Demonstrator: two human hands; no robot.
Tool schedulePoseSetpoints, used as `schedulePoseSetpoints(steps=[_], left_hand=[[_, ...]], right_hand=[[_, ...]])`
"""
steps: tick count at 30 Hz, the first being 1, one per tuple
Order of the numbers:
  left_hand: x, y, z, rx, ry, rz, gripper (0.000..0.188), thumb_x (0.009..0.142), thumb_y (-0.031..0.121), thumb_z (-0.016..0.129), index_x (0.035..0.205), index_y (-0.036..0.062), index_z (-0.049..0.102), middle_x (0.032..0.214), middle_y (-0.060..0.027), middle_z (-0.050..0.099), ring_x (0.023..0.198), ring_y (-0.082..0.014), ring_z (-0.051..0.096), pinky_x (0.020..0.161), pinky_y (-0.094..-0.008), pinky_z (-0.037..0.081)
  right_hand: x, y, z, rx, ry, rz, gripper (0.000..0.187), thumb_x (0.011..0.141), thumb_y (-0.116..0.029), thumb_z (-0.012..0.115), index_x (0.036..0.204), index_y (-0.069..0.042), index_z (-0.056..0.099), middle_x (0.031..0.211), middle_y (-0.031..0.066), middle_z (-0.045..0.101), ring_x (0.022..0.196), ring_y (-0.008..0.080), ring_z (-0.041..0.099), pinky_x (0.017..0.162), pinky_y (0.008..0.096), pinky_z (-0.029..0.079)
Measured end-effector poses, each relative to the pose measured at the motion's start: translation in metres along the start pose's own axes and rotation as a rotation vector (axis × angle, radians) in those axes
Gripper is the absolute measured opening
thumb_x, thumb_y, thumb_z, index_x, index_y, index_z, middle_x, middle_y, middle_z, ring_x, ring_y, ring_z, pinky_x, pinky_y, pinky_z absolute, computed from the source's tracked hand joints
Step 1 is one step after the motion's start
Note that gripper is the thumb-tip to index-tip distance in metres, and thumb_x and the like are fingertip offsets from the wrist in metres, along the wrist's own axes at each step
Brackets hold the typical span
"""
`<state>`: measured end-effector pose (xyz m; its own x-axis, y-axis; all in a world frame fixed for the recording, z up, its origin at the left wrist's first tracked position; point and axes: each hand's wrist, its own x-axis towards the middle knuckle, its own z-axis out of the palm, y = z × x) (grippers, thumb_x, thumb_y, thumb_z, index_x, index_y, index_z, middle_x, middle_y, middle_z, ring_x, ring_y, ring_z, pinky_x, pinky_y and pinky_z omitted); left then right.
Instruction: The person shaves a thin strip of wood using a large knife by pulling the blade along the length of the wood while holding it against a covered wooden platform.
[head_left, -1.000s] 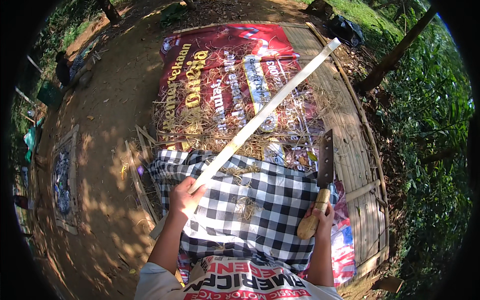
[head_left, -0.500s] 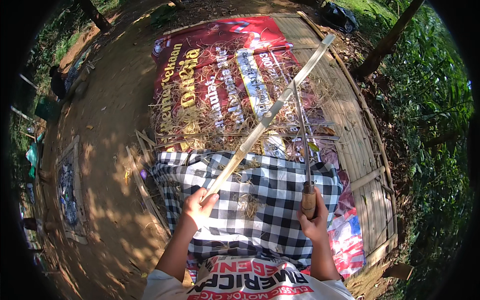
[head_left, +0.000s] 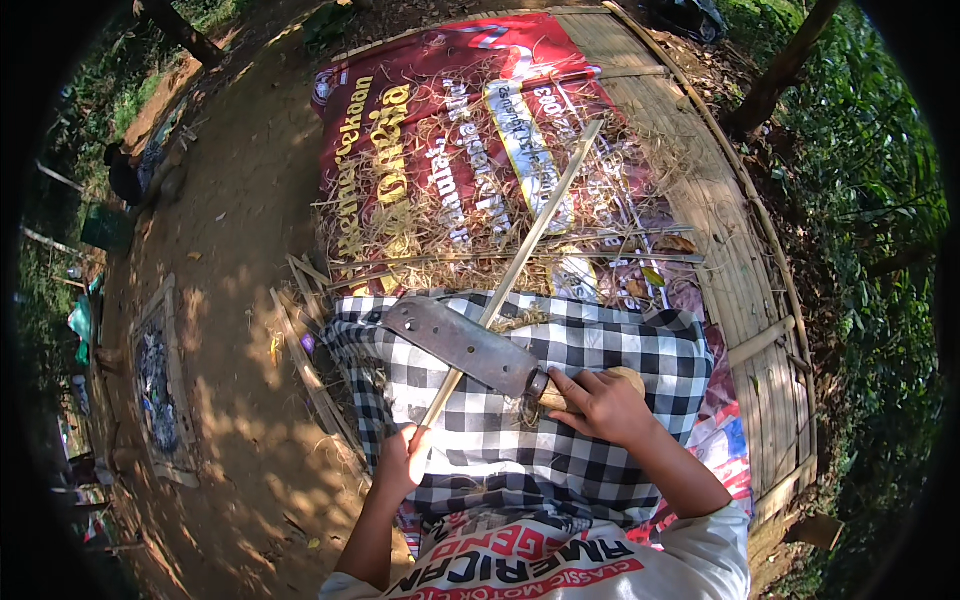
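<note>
My left hand (head_left: 404,458) is closed round the lower end of a long, pale bamboo strip (head_left: 540,226), which slants up and away to the right over my lap. In my right hand (head_left: 607,405) is the wooden handle of a broad machete (head_left: 465,345). Its dark, wide blade points left, flat side in view, and crosses over the strip a little above my left hand. Whether the edge touches the strip I cannot tell. A black-and-white checked cloth (head_left: 540,455) covers my legs beneath both.
A red printed banner (head_left: 400,130) strewn with straw-like shavings (head_left: 490,225) lies on a bamboo slat platform (head_left: 745,250). Thin sticks lie across it. Bare earth (head_left: 240,260) is on the left, with a framed pit (head_left: 160,380); green plants (head_left: 880,250) grow on the right.
The machete has swung from pointing away, edge-on, to lying leftward across the strip. My right hand moved up and inward. The strip's far end has come lower, and my left hand sits lower.
</note>
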<state>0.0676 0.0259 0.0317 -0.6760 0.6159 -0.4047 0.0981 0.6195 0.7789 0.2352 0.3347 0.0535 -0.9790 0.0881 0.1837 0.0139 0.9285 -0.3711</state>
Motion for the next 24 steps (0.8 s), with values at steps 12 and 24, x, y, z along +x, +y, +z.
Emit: schedulePoseSetpoints(steps=[12, 24], left_hand=[[0.010, -0.003, -0.002, -0.025, -0.059, -0.135, 0.026, 0.098, 0.019, 0.049, 0.084, -0.0004, 0.059, 0.063, 0.0031, 0.045, 0.060, -0.0050, 0.039, 0.053, -0.0259, 0.034], [0.008, -0.005, -0.006, -0.138, -0.074, -0.092, 0.027, 0.098, 0.020, 0.050, 0.083, -0.0011, 0.056, 0.060, -0.0013, 0.047, 0.057, -0.0082, 0.040, 0.051, -0.0293, 0.034]], right_hand=[[0.014, 0.056, -0.035, -0.108, 0.049, 0.254, 0.065, 0.074, -0.039, 0.076, 0.128, -0.010, 0.055, 0.075, 0.0076, 0.062, 0.060, 0.0282, 0.064, 0.052, 0.0388, 0.051], [0.028, 0.019, -0.003, 0.014, -0.078, -0.119, 0.055, 0.082, -0.047, 0.065, 0.122, -0.009, 0.060, 0.069, 0.0051, 0.053, 0.056, 0.0229, 0.057, 0.052, 0.0329, 0.047]])
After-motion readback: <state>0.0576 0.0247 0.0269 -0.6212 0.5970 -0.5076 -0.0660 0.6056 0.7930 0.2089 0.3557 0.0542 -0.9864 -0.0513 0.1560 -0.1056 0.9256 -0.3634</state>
